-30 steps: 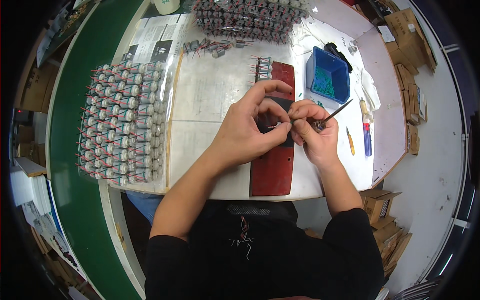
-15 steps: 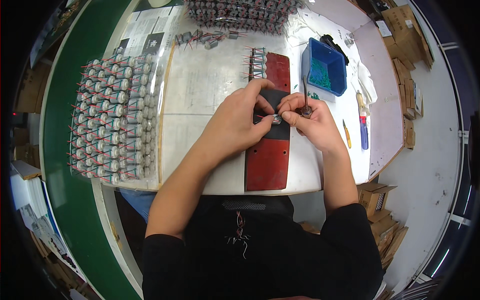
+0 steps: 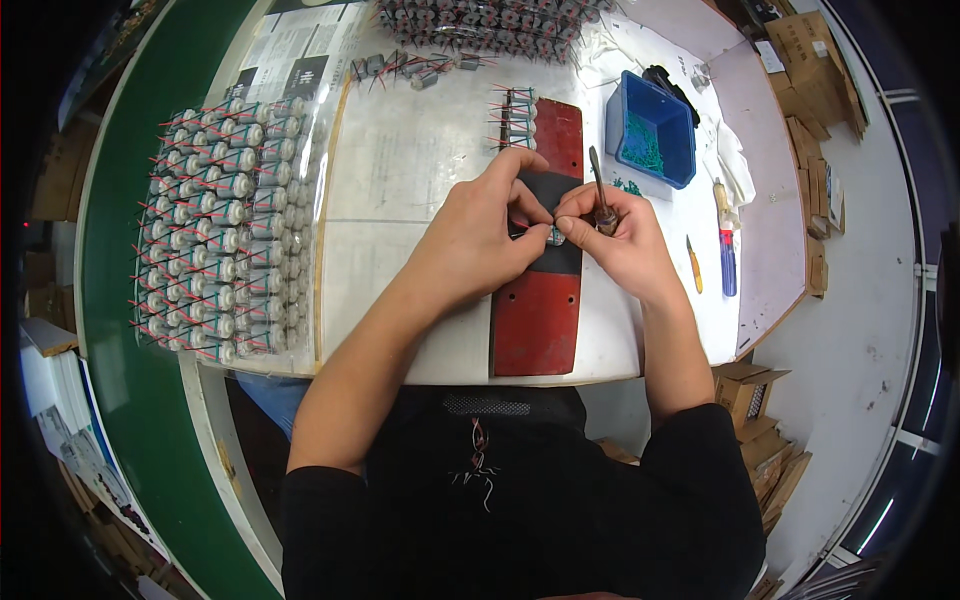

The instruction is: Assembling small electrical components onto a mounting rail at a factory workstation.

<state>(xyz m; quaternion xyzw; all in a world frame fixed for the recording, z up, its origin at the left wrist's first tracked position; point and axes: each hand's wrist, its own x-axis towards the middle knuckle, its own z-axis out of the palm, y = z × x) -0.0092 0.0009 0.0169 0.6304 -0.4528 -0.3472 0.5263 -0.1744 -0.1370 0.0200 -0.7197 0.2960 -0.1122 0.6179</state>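
Over the black pad [image 3: 563, 262] on a red board [image 3: 535, 330], my two hands meet around a small motor [image 3: 555, 239]. My left hand [image 3: 462, 240] grips it between thumb and fingers, which cover most of it. At the motor's end, the thumb and forefinger of my right hand [image 3: 630, 240] are pinched together; whatever tiny part they hold is hidden. That same hand keeps a screwdriver [image 3: 598, 180] tucked in its fingers, blade pointing up and away. Just beyond the pad, a short row of motors [image 3: 520, 122] with red wires lines the board's left edge.
A blue bin [image 3: 621, 118] of small green pieces stands at the right, some pieces [image 3: 627, 187] lying beside it. Further right lie a purple-handled screwdriver [image 3: 728, 260] and a yellow tool [image 3: 694, 265]. Stacked wired motors [image 3: 215, 215] fill the left side; more [image 3: 480, 30] are at the back.
The screwdriver in my right hand has tilted, its tip now leaning left. Both hands remain at the motor with only slight finger shifts. The whole view has moved a little.
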